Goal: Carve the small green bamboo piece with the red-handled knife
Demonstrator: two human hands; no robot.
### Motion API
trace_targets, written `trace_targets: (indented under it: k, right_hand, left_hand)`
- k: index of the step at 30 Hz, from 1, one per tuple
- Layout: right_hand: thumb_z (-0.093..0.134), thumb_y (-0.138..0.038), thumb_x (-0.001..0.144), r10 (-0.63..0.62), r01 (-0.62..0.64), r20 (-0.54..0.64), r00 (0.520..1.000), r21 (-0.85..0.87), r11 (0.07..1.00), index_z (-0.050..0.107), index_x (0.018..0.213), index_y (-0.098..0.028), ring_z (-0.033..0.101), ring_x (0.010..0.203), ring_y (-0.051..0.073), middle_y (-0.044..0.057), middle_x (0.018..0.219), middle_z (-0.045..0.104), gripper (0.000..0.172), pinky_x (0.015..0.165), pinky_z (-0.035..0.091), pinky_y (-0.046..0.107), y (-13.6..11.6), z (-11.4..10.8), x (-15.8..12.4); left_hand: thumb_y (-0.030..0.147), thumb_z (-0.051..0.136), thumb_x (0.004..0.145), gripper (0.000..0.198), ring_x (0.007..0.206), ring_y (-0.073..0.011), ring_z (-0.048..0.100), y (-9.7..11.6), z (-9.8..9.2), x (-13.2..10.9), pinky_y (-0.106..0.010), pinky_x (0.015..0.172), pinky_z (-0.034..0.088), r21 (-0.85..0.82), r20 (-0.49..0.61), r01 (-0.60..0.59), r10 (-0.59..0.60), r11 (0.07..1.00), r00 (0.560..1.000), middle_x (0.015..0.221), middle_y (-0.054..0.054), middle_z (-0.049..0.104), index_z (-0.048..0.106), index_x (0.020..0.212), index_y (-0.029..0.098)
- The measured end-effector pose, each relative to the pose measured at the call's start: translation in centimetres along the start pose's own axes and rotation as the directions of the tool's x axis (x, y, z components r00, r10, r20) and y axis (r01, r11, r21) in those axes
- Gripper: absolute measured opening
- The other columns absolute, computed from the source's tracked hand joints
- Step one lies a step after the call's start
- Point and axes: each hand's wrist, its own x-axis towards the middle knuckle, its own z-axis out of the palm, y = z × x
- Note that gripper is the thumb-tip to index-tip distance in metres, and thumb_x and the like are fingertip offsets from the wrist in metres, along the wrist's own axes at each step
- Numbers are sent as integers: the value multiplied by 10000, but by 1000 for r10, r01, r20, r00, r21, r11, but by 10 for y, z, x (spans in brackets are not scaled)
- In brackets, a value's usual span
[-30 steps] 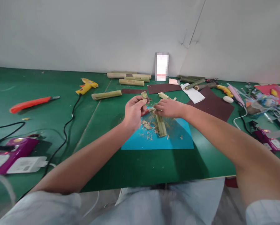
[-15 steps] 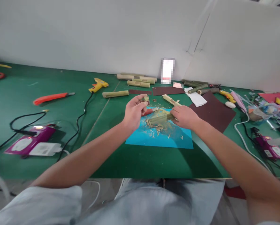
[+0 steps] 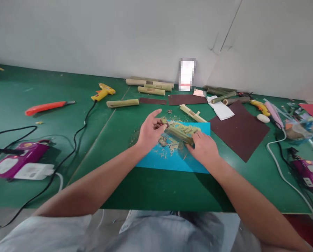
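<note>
Bamboo tube: its left end is now beside the small bamboo piece, no longer well apart; whether they touch, I cannot tell.
Meaning: you seem to handle both as a pair.
Place: above the blue sheet, between its left and right edges.
Left hand: pinches the piece.
Right hand: curls around the tube's right end.

The head-worn camera looks forward and down across the green table.
</note>
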Motion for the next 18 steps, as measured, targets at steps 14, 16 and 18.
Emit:
trace_targets:
  k: [14,16,18]
  right_hand:
    - [636,-329,940,-117,146,-152,981,197,970,683,1119,-149,663,959,302,131,1010,697,258,810,533,438,3,12,-7]
    - [632,-339,949,-111,145,-159,981,220,965,679,1123,-153,668,957,302,128,1010,705,259,819,540,445,4,14,-8]
    - [635,-348,952,-111,148,-167,980,233,961,676,1124,-155,672,950,303,125,1004,710,261,819,543,446,5,15,-8]
  left_hand:
    - [159,705,811,216,944,-182,742,-7,-12,-11,-232,648,539,68,51,-20,17,997,999,949,-50,709,520,917,199]
    - [145,673,845,165,983,-185,740,-6,-15,-13,-234,672,539,179,91,-122,107,976,990,956,-58,715,525,898,196]
    - [136,648,877,128,904,-156,734,-5,-18,-14,-229,657,533,289,145,-217,181,933,973,967,-60,728,535,897,193]
